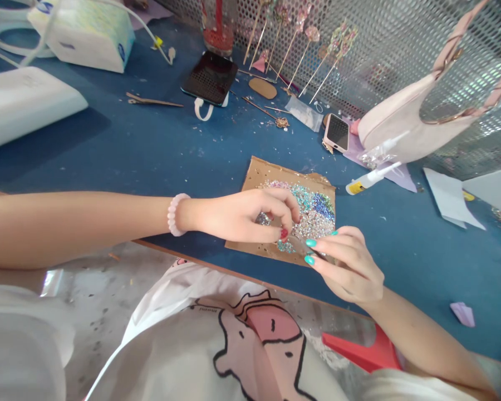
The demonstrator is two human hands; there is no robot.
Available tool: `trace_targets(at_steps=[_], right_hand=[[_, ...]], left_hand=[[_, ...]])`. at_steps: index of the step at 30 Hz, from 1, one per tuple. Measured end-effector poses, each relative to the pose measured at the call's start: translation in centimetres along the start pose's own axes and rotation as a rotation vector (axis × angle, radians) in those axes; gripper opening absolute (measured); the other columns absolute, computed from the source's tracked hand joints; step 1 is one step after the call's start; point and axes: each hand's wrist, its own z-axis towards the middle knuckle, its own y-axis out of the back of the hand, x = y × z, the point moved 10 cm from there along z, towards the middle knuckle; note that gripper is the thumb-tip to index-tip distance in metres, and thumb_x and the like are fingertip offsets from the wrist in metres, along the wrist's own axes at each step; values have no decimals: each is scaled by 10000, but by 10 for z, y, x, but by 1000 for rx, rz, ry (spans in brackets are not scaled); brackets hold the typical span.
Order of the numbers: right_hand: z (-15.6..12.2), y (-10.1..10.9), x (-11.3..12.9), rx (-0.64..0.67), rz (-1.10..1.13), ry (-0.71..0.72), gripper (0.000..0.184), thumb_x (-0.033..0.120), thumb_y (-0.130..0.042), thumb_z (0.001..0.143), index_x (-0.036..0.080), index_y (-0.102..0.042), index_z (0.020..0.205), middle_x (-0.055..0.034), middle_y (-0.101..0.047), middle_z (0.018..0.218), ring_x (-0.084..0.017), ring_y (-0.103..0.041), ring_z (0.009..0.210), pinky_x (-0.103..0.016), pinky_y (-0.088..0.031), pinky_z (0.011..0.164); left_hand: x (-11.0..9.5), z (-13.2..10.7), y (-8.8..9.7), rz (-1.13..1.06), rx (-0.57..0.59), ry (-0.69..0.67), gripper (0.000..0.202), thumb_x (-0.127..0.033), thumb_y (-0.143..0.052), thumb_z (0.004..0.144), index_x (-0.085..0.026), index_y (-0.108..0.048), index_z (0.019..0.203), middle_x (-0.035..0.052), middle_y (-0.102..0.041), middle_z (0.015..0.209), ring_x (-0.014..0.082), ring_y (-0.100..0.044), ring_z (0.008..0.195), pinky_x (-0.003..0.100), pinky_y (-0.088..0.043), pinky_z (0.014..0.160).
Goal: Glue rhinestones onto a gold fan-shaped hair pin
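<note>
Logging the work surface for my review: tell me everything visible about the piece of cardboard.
The cardboard is a flat, brown, roughly four-sided sheet with a ragged-looking far edge. It lies on the blue tabletop, near the person's side. Clusters of tiny glittering pieces, silvery, turquoise, blue, green and pinkish, cover much of it. The left hand and right hand partly hide it; whether they touch it is unclear.

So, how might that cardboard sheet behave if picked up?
The cardboard sheet looks thin, so it's probably light; it lies flat, suggesting some stiffness. The small sparkly pieces spread on it would likely slide if tilted.
</note>
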Motion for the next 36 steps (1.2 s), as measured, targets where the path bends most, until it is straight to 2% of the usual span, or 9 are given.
trace_targets(at_steps=[5, 11, 18, 36], right_hand=[[2, 2, 6, 10, -75, 42, 143, 79, -657, 765, 220, -667, 791, -14, -706, 887, -141, -656, 752, -348, -482, 703], [-1, 1, 5, 68, -66, 25, 242, 99, -692, 741, 325, -682, 827, 54, -702, 945, -136, -663, 815, -351, -458, 758], [5, 1, 12, 41, -106, 94, 152, 79, -691, 735, 229, -675, 742, 5, -694, 882, -136, -657, 772, -340, -466, 715], [3, 0, 8, 26, -87, 73, 127, 82, -621, 785, 205, -655, 789, -31, -697, 873, -147, -653, 756, -346, -478, 680]], left_hand=[[2, 0, 2, -9, -20, 21, 108, -129, -520, 841, -150, -623, 816, 85, -539, 1040, 182, -540, 986, 345, -431, 931], [3, 0, 1, -38, -18, 21, 94, -144, -539, 843, -162, -629, 824, 78, -551, 1028, 177, -547, 984, 347, -429, 936], [0, 1, 1, -40, -21, 11, 90, -140, -546, 835, -168, -628, 812, 74, -558, 1008, 177, -548, 982, 353, -414, 957], [-1, 1, 4, 2, -49, 2, 127, -86, -541, 795, -180, -626, 799, 64, -566, 991, 173, -554, 970, 336, -433, 945]])
